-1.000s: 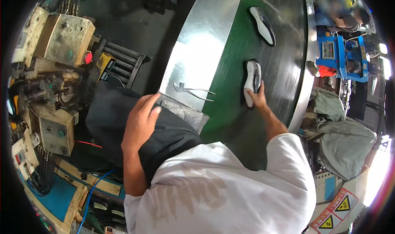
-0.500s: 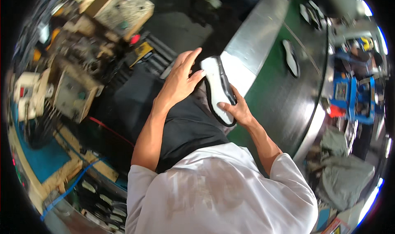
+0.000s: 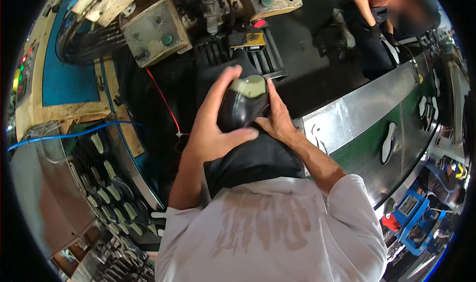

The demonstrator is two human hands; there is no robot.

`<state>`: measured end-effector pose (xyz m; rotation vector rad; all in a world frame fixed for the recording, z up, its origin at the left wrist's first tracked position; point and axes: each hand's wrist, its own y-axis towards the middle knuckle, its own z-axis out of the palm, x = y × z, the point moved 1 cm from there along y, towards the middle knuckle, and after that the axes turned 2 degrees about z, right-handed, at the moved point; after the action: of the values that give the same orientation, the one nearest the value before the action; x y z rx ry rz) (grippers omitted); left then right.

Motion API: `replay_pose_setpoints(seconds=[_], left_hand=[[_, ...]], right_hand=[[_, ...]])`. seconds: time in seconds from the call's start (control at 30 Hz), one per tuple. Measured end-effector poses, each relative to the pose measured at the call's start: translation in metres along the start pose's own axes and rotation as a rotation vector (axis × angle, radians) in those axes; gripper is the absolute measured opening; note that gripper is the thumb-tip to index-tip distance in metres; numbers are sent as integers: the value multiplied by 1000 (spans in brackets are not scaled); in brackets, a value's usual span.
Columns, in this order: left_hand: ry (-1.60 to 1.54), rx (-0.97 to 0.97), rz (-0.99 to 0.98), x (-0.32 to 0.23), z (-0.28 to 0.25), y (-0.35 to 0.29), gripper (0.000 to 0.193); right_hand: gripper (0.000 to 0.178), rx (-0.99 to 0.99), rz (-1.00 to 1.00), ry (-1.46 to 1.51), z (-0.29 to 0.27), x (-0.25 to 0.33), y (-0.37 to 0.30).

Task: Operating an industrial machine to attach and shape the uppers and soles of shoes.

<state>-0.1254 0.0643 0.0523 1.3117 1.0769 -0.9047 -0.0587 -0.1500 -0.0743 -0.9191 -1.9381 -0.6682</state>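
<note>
In front of my lap is a glossy black shoe upper stretched over a shoe last, whose pale green top faces up. My left hand curves around its left and near sides, fingers slightly blurred, thumb across the near end. Along the right side lies my right hand, fingers extended against the shoe upper and thumb beneath its near edge. The underside of the shoe upper is hidden.
Ahead stands a machine with a metal box and a red button. On the right, a green conveyor belt with a metal edge carries several white-bottomed shoe uppers. A co-worker sits beyond. At left, a rack holds several lasted uppers.
My view has swung left toward the machine. The shoe upper has turned over from its white underside to its green-topped side, and my left hand has closed around it.
</note>
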Motion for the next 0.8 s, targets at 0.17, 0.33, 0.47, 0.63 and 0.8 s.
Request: replay_pose_setpoints(seconds=[0.17, 0.33, 0.47, 0.63, 0.8], left_hand=[[201, -54, -27, 17, 7, -21, 76], [210, -86, 56, 14, 13, -13, 67], [173, -50, 44, 16, 19, -6, 64], [-98, -8, -83, 35, -8, 22, 75], [-211, -231, -544, 90, -15, 50, 62]], right_hand=[[125, -36, -97, -82, 16, -17, -15], [126, -83, -167, -88, 18, -16, -14], [127, -131, -157, -60, 15, -20, -18], [122, 66, -6, 50, -31, 15, 10], [107, 238, 194, 5, -69, 56, -2]])
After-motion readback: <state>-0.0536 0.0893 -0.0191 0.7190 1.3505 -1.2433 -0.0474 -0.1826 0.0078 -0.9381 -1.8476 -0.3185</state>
